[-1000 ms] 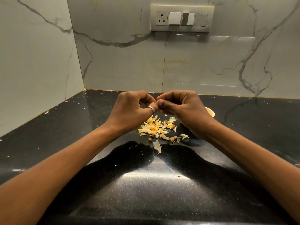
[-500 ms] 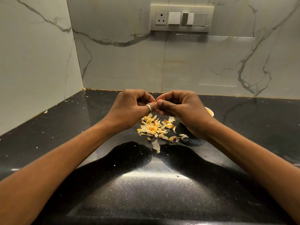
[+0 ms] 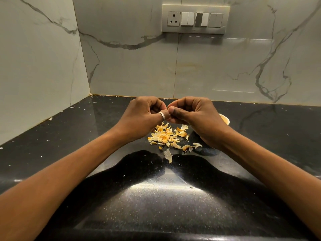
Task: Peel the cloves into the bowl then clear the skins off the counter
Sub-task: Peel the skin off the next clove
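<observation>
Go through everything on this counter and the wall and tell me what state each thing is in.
left hand: curled, fingertips meeting the right's
right hand: curled, pinching; clove hidden
skins: loose pile on counter, not cleared
bowl: upright, mostly hidden behind right hand
counter: scattered with pale flecks
socket: nothing plugged in

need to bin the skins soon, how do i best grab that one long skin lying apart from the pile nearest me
Pinch the long skin at its broad upper end, coming straight down from above. It lies flat on the counter, clear of the pile, and looks thin and curled, so a light fingertip pinch should lift it; a sideways swipe would probably just slide it.
</observation>
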Demonstrator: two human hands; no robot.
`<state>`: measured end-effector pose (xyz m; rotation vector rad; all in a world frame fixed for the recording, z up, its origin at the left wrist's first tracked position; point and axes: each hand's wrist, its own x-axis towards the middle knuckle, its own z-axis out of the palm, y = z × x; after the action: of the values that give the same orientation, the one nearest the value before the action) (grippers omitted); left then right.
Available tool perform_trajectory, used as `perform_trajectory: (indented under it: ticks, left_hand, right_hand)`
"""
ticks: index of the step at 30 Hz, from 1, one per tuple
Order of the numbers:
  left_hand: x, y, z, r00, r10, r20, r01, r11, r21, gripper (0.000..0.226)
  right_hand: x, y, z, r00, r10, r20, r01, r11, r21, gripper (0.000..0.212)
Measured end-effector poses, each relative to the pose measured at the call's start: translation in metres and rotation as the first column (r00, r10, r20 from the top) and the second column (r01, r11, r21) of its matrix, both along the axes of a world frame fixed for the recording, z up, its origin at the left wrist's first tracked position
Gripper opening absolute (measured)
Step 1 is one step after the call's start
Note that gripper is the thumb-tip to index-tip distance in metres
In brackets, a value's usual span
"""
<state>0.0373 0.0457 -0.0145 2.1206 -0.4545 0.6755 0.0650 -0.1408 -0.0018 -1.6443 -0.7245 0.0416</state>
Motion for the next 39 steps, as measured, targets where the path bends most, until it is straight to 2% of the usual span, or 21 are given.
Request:
perform_trajectory:
  ticks: [5, 11, 16, 19, 21, 27, 39]
  left_hand:
    - [0.0, 0.0008, 0.0006, 1.0, 0.005, 0.008, -0.005, 1.0, 0.017, 0.012]
    - [-0.003, -0.001, 0.0025, 1.0, -0.011, 0.018, 0.011, 1.0, 0.021, 0.018]
    - [-0.0027, 0.0002, 0.003, 0.999, 0.005, 0.035, -0.006, 1.0, 0.029, 0.018]
    - [-0.0021, 0.0007, 0.0031, 1.0, 0.007, 0.028, -0.006, 1.0, -0.018, 0.025]
    - [-0.0019, 0.0009, 0.0045, 1.0, 0.001, 0.005, -0.001, 0.997, -0.071, 0.023]
    - [-0.0009, 0.0015, 0.0056, 1.0, 0.013, -0.015, -0.014, 0.994, -0.106, 0.017]
    - [-0.004, 0.0004, 0.0064, 1.0, 0.023, 0.001, -0.023, 0.996, -0.086, 0.019]
  right_hand:
    - [-0.0005, 0.0004, -0.0008, 1.0, -0.01, 0.005, 0.01, 1.0, 0.007, 0.015]
    - [-0.0028, 0.0011, 0.0013, 0.998, 0.006, -0.06, -0.002, 0.998, 0.062, 0.012]
    - [-0.002, -0.0007, 0.0019, 0.997, 0.026, -0.076, -0.019, 0.996, 0.089, 0.019]
    - [-0.0014, -0.0018, 0.0025, 0.993, 0.06, -0.099, -0.05, 0.993, 0.103, 0.025]
    - [-0.0003, -0.0022, 0.0026, 0.992, 0.071, -0.1, -0.062, 0.994, 0.091, 0.023]
    - [0.0003, -0.0037, 0.0039, 0.993, 0.064, -0.101, -0.056, 0.996, 0.074, 0.018]
    - [-0.001, -0.001, 0.0028, 0.998, -0.01, -0.064, 0.013, 0.999, 0.047, 0.007]
